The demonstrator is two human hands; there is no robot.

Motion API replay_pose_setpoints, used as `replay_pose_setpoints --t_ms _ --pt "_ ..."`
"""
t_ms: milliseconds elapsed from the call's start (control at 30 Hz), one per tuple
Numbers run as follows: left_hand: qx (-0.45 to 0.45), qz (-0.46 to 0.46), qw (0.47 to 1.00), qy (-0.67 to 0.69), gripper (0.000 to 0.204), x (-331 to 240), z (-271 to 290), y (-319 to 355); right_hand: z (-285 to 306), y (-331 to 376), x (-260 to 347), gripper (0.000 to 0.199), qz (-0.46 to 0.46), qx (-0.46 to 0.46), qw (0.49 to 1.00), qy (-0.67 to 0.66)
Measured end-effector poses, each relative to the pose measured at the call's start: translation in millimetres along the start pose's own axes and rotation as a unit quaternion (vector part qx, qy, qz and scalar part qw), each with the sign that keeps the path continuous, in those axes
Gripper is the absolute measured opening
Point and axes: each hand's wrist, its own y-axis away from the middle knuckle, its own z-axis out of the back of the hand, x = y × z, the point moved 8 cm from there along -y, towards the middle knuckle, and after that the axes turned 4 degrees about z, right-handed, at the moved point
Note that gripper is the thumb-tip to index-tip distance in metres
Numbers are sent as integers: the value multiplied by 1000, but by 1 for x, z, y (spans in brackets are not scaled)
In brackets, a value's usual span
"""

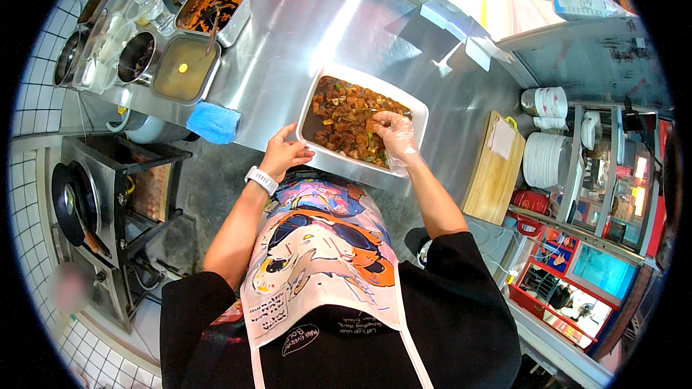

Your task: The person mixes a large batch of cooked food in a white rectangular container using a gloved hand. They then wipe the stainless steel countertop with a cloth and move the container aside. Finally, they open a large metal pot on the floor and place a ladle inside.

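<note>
Food (346,119) lies in the tray (420,126) on the tabletop (274,65), likely soft, slippery, best pinched lightly. I see the left hand (283,153) loosely open at the tray; the right hand's (398,137) bunched fingers may grip food, I can't tell.

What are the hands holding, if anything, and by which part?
A hold cannot be told: left hand at the white tray, near-left corner; gloved right hand at the food, grip unclear.
</note>
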Motion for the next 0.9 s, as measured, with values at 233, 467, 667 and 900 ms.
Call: replay_pose_setpoints --t_ms 233,467,667,900 --pt "-11 0 1000 13 64 -3 0 2 3 -4 18 18 80 -22 990 113" --pt "-14 0 1000 7 66 -8 -5 3 -39 -13 111 51 215 -9 878 427" --pt "-4 -6 1000 6 66 -7 -5 -1 -112 -24 100 58 101 189 834 509" --pt "10 2 1000 -5 66 -6 -5 -2 -110 18 111 39 204 265 794 507"
